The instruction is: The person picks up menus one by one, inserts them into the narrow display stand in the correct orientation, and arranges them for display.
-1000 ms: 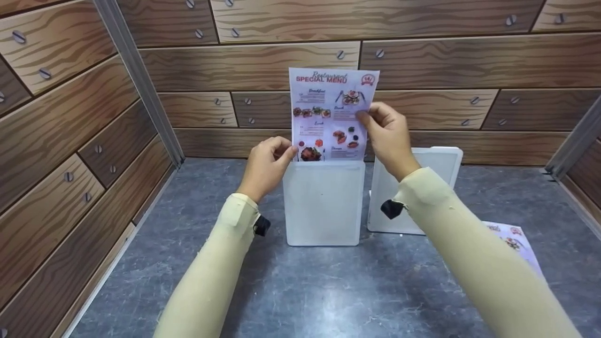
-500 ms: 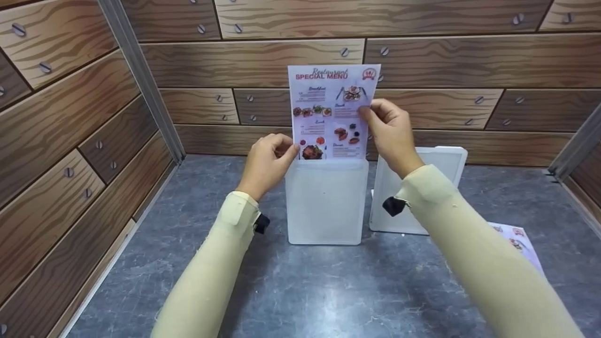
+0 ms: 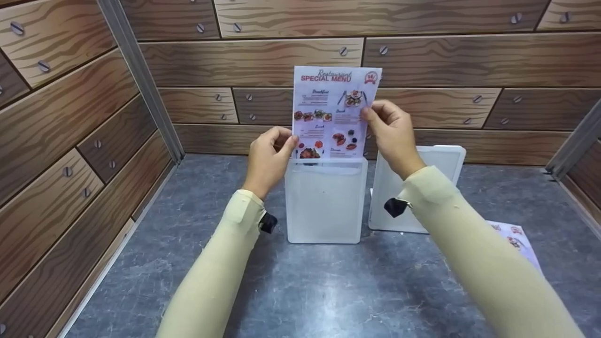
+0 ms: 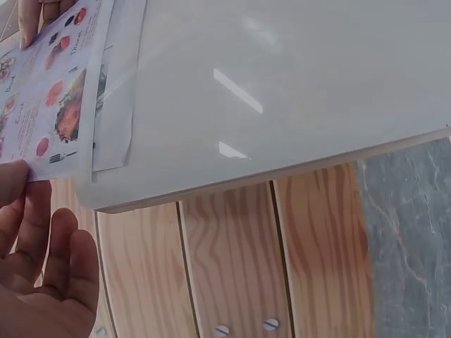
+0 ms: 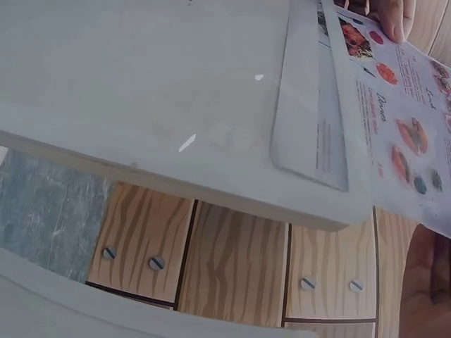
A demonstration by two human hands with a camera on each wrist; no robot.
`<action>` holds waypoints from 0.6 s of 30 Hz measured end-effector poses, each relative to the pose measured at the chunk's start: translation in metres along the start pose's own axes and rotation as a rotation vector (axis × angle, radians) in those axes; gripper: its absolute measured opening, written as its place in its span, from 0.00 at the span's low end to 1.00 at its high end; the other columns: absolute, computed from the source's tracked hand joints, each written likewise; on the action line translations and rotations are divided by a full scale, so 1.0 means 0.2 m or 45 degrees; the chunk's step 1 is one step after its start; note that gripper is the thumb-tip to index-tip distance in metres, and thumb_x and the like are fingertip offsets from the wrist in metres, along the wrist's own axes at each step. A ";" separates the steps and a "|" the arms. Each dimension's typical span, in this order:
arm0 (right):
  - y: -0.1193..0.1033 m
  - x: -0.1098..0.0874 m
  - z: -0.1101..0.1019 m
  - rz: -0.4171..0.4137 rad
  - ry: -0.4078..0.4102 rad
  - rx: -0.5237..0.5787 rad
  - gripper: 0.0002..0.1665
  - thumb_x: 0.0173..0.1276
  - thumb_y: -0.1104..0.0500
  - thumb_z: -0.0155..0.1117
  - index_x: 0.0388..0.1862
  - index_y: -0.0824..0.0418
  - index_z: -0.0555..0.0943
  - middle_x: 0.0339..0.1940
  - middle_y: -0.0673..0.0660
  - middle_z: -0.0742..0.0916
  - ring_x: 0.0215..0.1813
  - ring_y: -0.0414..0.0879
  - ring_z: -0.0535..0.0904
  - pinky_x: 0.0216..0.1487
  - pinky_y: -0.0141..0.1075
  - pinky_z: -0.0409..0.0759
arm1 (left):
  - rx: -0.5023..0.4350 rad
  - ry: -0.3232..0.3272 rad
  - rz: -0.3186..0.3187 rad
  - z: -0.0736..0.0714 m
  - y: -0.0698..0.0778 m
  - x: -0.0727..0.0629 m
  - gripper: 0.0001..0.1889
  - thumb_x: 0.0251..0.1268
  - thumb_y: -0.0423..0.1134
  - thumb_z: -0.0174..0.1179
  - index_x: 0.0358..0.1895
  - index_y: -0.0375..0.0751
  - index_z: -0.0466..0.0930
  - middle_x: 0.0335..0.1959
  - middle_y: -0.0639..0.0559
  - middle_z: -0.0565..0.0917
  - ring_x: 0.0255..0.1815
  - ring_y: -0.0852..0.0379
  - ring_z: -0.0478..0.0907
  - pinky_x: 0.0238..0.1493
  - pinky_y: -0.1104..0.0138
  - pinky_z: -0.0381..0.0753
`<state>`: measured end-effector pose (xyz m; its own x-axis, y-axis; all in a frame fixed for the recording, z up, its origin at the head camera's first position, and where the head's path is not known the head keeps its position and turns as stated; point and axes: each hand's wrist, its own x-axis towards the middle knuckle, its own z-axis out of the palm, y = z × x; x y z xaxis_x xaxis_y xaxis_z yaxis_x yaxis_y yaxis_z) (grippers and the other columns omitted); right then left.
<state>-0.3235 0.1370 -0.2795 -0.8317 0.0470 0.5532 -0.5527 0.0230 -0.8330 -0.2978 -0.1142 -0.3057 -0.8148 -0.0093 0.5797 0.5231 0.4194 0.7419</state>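
A printed menu sheet [image 3: 334, 112] stands above a white, translucent menu holder [image 3: 324, 202] that is upright on the table. Both wrist views show the sheet's bottom end [image 4: 116, 134] a short way inside the holder's top, behind its clear front. My left hand [image 3: 270, 157] pinches the sheet's left edge low down, close to the holder's top corner. Higher up, the thumb and fingers of my right hand [image 3: 390, 134] pinch the right edge. In the left wrist view the other fingers of my left hand [image 4: 49, 260] are loosely bent.
A second white holder [image 3: 439, 162] stands behind my right wrist, partly covered by the arm. Another printed menu sheet [image 3: 519, 241] lies on the grey marbled table [image 3: 300, 291] at the right, half hidden by the sleeve. Wood-patterned walls [image 3: 436, 61] enclose the back and sides.
The sheet has shifted slightly right and down, and its bottom end now shows through the holder's top. My left hand has moved a little up along the edge; the right still pinches its side.
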 end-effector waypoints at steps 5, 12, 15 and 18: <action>0.04 -0.03 0.00 0.044 -0.034 -0.058 0.12 0.78 0.62 0.63 0.46 0.72 0.83 0.36 0.49 0.87 0.40 0.40 0.80 0.46 0.32 0.80 | 0.047 -0.030 0.009 -0.01 -0.05 -0.03 0.06 0.73 0.38 0.64 0.39 0.39 0.86 0.34 0.49 0.85 0.36 0.55 0.79 0.41 0.65 0.79; 0.08 -0.06 -0.01 0.111 -0.079 -0.087 0.14 0.79 0.60 0.62 0.48 0.73 0.82 0.37 0.50 0.86 0.42 0.41 0.79 0.44 0.31 0.80 | 0.073 -0.084 -0.036 -0.01 -0.07 -0.05 0.06 0.74 0.39 0.64 0.42 0.40 0.86 0.37 0.50 0.85 0.41 0.55 0.79 0.46 0.63 0.79; 0.06 -0.05 -0.02 0.101 -0.073 -0.082 0.14 0.79 0.60 0.62 0.49 0.72 0.83 0.38 0.48 0.86 0.43 0.41 0.79 0.46 0.33 0.80 | 0.017 -0.065 -0.044 -0.01 -0.05 -0.04 0.07 0.75 0.40 0.63 0.45 0.40 0.85 0.36 0.51 0.84 0.38 0.56 0.79 0.43 0.65 0.79; 0.04 -0.04 -0.02 0.066 -0.052 -0.044 0.11 0.78 0.62 0.62 0.48 0.70 0.84 0.39 0.49 0.87 0.43 0.41 0.80 0.49 0.32 0.79 | -0.035 -0.028 -0.020 0.00 -0.03 -0.02 0.07 0.76 0.39 0.62 0.45 0.39 0.84 0.34 0.51 0.84 0.35 0.57 0.79 0.39 0.66 0.78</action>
<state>-0.3204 0.1398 -0.2903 -0.8609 0.0083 0.5088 -0.5076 0.0563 -0.8598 -0.2970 -0.1172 -0.3121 -0.8279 0.0044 0.5609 0.5169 0.3941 0.7599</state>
